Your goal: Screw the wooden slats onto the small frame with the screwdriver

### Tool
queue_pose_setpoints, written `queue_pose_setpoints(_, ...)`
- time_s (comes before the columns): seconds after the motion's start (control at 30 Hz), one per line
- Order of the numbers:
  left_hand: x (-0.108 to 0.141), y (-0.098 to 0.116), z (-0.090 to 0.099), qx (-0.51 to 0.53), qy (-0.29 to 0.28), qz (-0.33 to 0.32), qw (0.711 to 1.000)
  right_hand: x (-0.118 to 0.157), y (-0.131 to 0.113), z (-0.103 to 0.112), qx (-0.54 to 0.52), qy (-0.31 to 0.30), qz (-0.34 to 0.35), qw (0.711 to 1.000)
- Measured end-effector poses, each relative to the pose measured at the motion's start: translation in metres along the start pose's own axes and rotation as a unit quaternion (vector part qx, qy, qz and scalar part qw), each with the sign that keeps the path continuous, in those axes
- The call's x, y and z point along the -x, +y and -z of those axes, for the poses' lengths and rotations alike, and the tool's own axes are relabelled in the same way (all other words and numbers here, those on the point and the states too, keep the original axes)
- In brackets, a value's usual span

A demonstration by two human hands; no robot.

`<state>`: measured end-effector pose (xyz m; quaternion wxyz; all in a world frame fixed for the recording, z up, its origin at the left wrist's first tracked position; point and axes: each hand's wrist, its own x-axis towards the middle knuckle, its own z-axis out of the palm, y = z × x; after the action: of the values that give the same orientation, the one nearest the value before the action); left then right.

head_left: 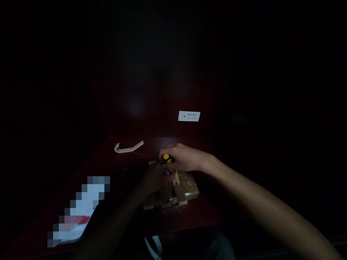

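Observation:
My right hand (182,157) is wrapped round the yellow and black handle of a screwdriver (166,157), its butt end facing up towards me. Just below and to its left, my left hand (155,178) is closed, with its fingertips close to the tool's lower part; what they grip is hidden. Beneath both hands lie wooden slats (180,195), side by side, and a screw head shows on a strip of wood joined to them. The slats rest on a brown block wrapped in clear tape (189,184). The screwdriver's tip is out of sight.
A curved wooden hook piece (128,149) lies on the dark red table (200,215) at the back left. At the front left is a bright flat item (81,225), partly pixelated. A white wall socket (189,116) sits behind. The surroundings are very dark.

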<state>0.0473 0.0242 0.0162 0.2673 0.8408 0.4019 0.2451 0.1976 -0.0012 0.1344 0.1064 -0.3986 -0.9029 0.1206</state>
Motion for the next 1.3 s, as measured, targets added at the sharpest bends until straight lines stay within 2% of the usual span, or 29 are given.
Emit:
queue_pose_setpoints(0.1,0.0,-0.002,-0.001,0.024,-0.02,-0.009,0.999,0.003,0.0,0.006,0.037,0.003,-0.015,0.999)
queue_pose_setpoints(0.27,0.0,-0.006,-0.003,0.036,-0.022,-0.011,0.999,0.005,-0.006,0.016,0.098,-0.076,-0.064,0.99)
queue_pose_setpoints(0.4,0.0,-0.009,-0.005,0.043,-0.035,0.008,0.998,0.002,-0.005,0.021,0.171,-0.089,-0.108,0.975)
queue_pose_setpoints(0.57,-0.001,-0.007,-0.003,0.04,-0.028,-0.001,0.999,-0.002,0.004,0.027,0.147,-0.107,-0.118,0.976)
queue_pose_setpoints(0.73,0.0,-0.004,-0.001,0.017,-0.034,-0.016,0.999,-0.002,0.002,0.03,0.083,-0.14,-0.156,0.974)
queue_pose_setpoints(0.87,0.0,-0.007,-0.003,0.021,-0.024,-0.032,0.999,0.001,0.003,0.025,0.051,-0.115,-0.153,0.98)
queue_pose_setpoints(1.1,0.0,-0.007,-0.003,0.019,-0.021,-0.034,0.999,0.008,0.007,0.017,0.069,-0.093,-0.139,0.983)
queue_pose_setpoints(1.3,0.002,-0.005,0.0,0.042,-0.037,-0.027,0.998,0.015,-0.002,0.02,0.113,-0.084,-0.074,0.987)
